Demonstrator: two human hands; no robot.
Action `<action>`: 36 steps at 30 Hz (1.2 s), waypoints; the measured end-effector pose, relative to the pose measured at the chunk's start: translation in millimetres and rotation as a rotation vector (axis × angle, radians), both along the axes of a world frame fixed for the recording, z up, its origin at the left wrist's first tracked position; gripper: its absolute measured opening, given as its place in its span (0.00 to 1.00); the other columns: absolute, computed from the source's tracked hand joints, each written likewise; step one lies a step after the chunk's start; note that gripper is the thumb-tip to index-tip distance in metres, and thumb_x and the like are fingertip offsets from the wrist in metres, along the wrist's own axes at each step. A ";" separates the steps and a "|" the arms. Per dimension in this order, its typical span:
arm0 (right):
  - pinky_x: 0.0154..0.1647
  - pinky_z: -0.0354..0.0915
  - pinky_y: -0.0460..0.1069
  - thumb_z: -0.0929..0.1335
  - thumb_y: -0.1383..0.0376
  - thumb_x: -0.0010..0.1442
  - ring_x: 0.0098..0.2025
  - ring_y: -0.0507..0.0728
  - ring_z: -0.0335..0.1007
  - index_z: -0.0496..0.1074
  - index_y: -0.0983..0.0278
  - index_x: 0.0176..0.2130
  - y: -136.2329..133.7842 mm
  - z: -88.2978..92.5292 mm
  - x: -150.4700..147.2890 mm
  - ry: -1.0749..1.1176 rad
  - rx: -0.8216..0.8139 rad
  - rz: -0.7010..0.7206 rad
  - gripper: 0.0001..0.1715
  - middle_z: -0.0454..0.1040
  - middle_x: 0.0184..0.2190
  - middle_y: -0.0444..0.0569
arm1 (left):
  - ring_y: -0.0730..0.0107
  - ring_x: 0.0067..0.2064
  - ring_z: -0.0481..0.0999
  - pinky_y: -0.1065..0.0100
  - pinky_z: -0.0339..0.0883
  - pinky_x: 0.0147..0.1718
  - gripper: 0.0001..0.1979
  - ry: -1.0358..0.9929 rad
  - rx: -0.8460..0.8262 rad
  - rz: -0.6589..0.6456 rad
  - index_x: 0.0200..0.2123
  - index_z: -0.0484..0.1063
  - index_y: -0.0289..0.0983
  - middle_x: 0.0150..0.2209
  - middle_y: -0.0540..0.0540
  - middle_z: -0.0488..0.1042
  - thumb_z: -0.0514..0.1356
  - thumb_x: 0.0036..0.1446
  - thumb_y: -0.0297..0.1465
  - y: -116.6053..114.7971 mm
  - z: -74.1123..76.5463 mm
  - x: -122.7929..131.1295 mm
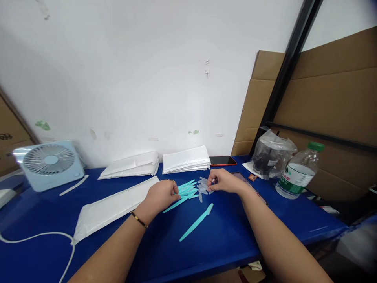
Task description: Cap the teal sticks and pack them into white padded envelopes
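Turquoise eyebrow razors [186, 189] lie in a loose pile on the blue table. My left hand [161, 195] is at the pile's left side, fingers closed in a pinch at the handle end of one razor. Beside the pile is a small heap of translucent blade caps [200, 196]. Over that heap my right hand [221, 181] has thumb and fingertips pinched together on a cap, mostly hidden by the fingers. A single turquoise razor [196, 223] lies apart, nearer the table's front. Under my left wrist rests a long white padded envelope [112, 208].
Two stacks of white envelopes [129, 165] [186, 160] sit against the wall. A light blue fan [50, 163] stands at left, with a white cable [44, 234] in front. On the right are phones [223, 160], a bagged container [271, 155] and a green-capped water bottle [299, 173].
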State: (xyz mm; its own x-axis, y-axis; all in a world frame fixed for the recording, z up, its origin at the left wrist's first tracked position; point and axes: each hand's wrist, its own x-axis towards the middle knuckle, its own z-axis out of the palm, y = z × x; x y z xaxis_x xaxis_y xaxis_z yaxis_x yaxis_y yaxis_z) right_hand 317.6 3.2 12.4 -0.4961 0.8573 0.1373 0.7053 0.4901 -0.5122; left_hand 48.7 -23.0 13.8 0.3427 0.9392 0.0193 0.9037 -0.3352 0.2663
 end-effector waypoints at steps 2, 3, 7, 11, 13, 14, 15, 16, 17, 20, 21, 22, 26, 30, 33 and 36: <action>0.30 0.58 0.44 0.73 0.56 0.42 0.32 0.53 0.64 0.76 0.64 0.30 -2.2 2.9 2.5 -0.010 -0.044 0.071 0.16 0.70 0.31 0.46 | 0.68 0.31 0.71 0.71 0.54 0.24 0.14 -0.037 -0.003 -0.030 0.31 0.71 0.41 0.30 0.50 0.73 0.60 0.44 0.43 -5.2 0.5 3.5; 0.30 0.58 0.44 0.74 0.56 0.40 0.32 0.53 0.64 0.76 0.63 0.31 -3.7 3.2 1.9 -0.027 -0.080 0.130 0.18 0.69 0.31 0.46 | 0.68 0.31 0.71 0.71 0.54 0.24 0.15 -0.054 -0.019 -0.065 0.31 0.71 0.41 0.30 0.51 0.73 0.61 0.43 0.44 -9.6 0.3 6.9; 0.27 0.57 0.43 0.75 0.57 0.38 0.30 0.51 0.62 0.76 0.64 0.30 -8.3 -2.9 -10.5 -0.140 -0.199 0.332 0.18 0.68 0.29 0.44 | 0.69 0.29 0.70 0.71 0.53 0.23 0.16 -0.060 -0.095 -0.217 0.30 0.71 0.42 0.28 0.51 0.73 0.60 0.44 0.47 -29.8 -2.1 23.4; 0.26 0.56 0.43 0.73 0.59 0.44 0.27 0.49 0.61 0.75 0.65 0.29 -9.1 -9.7 -21.1 -0.141 -0.216 0.387 0.13 0.68 0.27 0.44 | 0.67 0.30 0.71 0.71 0.53 0.24 0.11 0.027 -0.081 -0.267 0.29 0.71 0.41 0.29 0.50 0.74 0.58 0.49 0.42 -35.5 -3.1 29.8; 0.26 0.56 0.43 0.72 0.59 0.46 0.28 0.49 0.62 0.74 0.65 0.29 -8.4 -9.0 -19.8 -0.095 -0.178 0.385 0.12 0.68 0.28 0.44 | 0.65 0.32 0.71 0.70 0.54 0.25 0.09 0.056 -0.037 -0.276 0.29 0.71 0.40 0.30 0.48 0.74 0.55 0.53 0.39 -30.4 -3.0 25.7; 0.27 0.57 0.43 0.72 0.59 0.47 0.29 0.49 0.62 0.74 0.65 0.29 -7.6 -7.7 -17.4 -0.066 -0.147 0.369 0.12 0.68 0.29 0.44 | 0.65 0.33 0.71 0.70 0.54 0.26 0.10 0.057 -0.009 -0.269 0.29 0.71 0.40 0.30 0.47 0.74 0.54 0.54 0.38 -26.4 -2.8 21.9; 0.27 0.57 0.43 0.71 0.58 0.47 0.29 0.50 0.62 0.74 0.65 0.29 -6.4 -6.0 -14.0 -0.031 -0.110 0.334 0.12 0.68 0.30 0.45 | 0.64 0.33 0.71 0.69 0.55 0.26 0.10 0.045 0.017 -0.248 0.29 0.71 0.40 0.30 0.47 0.74 0.53 0.54 0.38 -21.7 -2.7 17.3; 0.28 0.58 0.44 0.71 0.58 0.48 0.30 0.50 0.63 0.73 0.65 0.28 -5.0 -4.2 -10.0 0.011 -0.071 0.282 0.12 0.69 0.30 0.46 | 0.64 0.32 0.71 0.69 0.55 0.27 0.11 0.014 0.030 -0.218 0.29 0.71 0.39 0.29 0.47 0.73 0.52 0.55 0.38 -16.8 -2.4 12.3; 0.28 0.58 0.44 0.71 0.58 0.48 0.30 0.51 0.63 0.73 0.66 0.28 -3.3 -2.6 -5.7 0.062 -0.040 0.216 0.13 0.69 0.30 0.46 | 0.65 0.31 0.71 0.70 0.56 0.27 0.12 -0.038 0.027 -0.180 0.29 0.71 0.39 0.28 0.47 0.72 0.51 0.56 0.38 -11.9 -2.1 7.3; 0.29 0.60 0.45 0.69 0.56 0.51 0.29 0.52 0.66 0.71 0.66 0.30 2.4 -0.2 5.0 0.276 -0.075 0.049 0.14 0.71 0.27 0.46 | 0.68 0.27 0.68 0.71 0.56 0.25 0.19 -0.289 -0.058 -0.089 0.32 0.70 0.38 0.24 0.49 0.69 0.46 0.58 0.43 0.2 -0.1 -4.5; 0.29 0.61 0.45 0.68 0.56 0.52 0.28 0.52 0.68 0.71 0.66 0.32 4.0 -0.3 6.9 0.352 -0.112 0.018 0.15 0.71 0.25 0.46 | 0.69 0.26 0.67 0.71 0.56 0.25 0.21 -0.367 -0.078 -0.073 0.33 0.71 0.38 0.23 0.50 0.68 0.44 0.58 0.44 2.8 0.8 -6.6; 0.28 0.62 0.46 0.68 0.55 0.52 0.28 0.53 0.69 0.71 0.66 0.33 5.4 -0.8 7.8 0.414 -0.142 -0.007 0.16 0.72 0.25 0.46 | 0.69 0.26 0.67 0.71 0.56 0.24 0.24 -0.427 -0.085 -0.065 0.33 0.71 0.37 0.23 0.50 0.67 0.42 0.58 0.46 4.8 1.7 -7.8; 0.27 0.63 0.46 0.68 0.54 0.51 0.24 0.52 0.69 0.74 0.66 0.34 8.0 -4.4 2.4 0.522 -0.108 -0.113 0.18 0.72 0.23 0.46 | 0.70 0.23 0.63 0.71 0.52 0.23 0.26 -0.472 -0.048 -0.012 0.32 0.74 0.38 0.20 0.51 0.64 0.43 0.57 0.47 9.3 1.8 -7.9; 0.30 0.65 0.48 0.68 0.55 0.51 0.23 0.52 0.69 0.74 0.66 0.36 6.0 -8.0 -10.9 0.684 -0.138 -0.123 0.18 0.72 0.22 0.46 | 0.69 0.27 0.66 0.70 0.55 0.26 0.21 -0.456 0.068 0.034 0.30 0.72 0.38 0.26 0.49 0.70 0.46 0.57 0.45 14.9 -4.4 -8.8; 0.30 0.66 0.49 0.69 0.56 0.51 0.24 0.53 0.71 0.72 0.66 0.36 3.5 -10.4 -20.5 0.835 -0.227 -0.054 0.17 0.72 0.24 0.45 | 0.66 0.34 0.70 0.68 0.58 0.33 0.19 -0.417 0.165 0.011 0.29 0.71 0.38 0.31 0.47 0.73 0.46 0.57 0.43 17.8 -8.0 -9.6; 0.31 0.66 0.48 0.70 0.57 0.50 0.26 0.54 0.73 0.72 0.67 0.37 2.3 -12.1 -26.0 0.897 -0.262 -0.024 0.18 0.73 0.25 0.46 | 0.65 0.35 0.70 0.67 0.59 0.35 0.18 -0.391 0.182 -0.004 0.29 0.69 0.39 0.32 0.47 0.73 0.45 0.58 0.42 17.6 -7.8 -8.8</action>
State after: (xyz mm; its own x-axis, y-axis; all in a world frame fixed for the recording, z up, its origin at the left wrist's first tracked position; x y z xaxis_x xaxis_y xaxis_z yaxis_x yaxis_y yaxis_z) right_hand 291.6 5.5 0.3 -0.2802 0.9236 0.2616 0.0012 0.2729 -0.9621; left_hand 39.9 -5.3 6.0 0.2806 0.9071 0.3137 0.7450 -0.4119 0.5246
